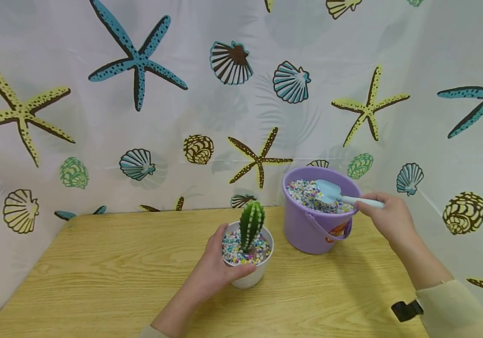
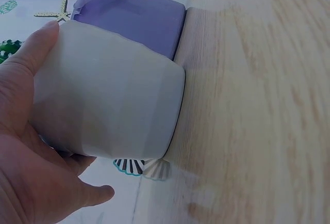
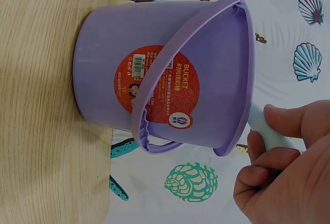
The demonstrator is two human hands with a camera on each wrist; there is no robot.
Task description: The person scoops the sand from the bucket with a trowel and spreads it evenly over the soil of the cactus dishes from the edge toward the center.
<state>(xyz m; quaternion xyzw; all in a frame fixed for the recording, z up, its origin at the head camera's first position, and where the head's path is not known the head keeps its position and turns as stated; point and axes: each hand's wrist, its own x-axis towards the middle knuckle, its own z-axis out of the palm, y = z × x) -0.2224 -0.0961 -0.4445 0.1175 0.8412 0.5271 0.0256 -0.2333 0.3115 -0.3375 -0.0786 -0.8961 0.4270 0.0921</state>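
Observation:
A green cactus [image 1: 252, 225] stands in a white pot [image 1: 247, 280] on the table, with multicoloured pebbles [image 1: 232, 244] and a patch of brown around its base. My left hand [image 1: 216, 265] grips the pot from its left side, thumb at the front rim; the left wrist view shows the pot's pale wall [image 2: 108, 90]. To the right stands a purple bucket [image 1: 305, 234] holding similar pebbles [image 1: 305, 192]. My right hand [image 1: 387, 213] holds a light blue toy shovel [image 1: 330, 191] by its handle, fingers curled round it. The shovel's blade lies at the pebbles in the bucket.
The bucket's handle [image 3: 175, 53] hangs down its side, over a red label [image 3: 154, 84]. The wooden table [image 1: 119, 267] ends at a white curtain [image 1: 190, 117] printed with starfish and shells. A black clip [image 1: 407, 311] shows by the right sleeve.

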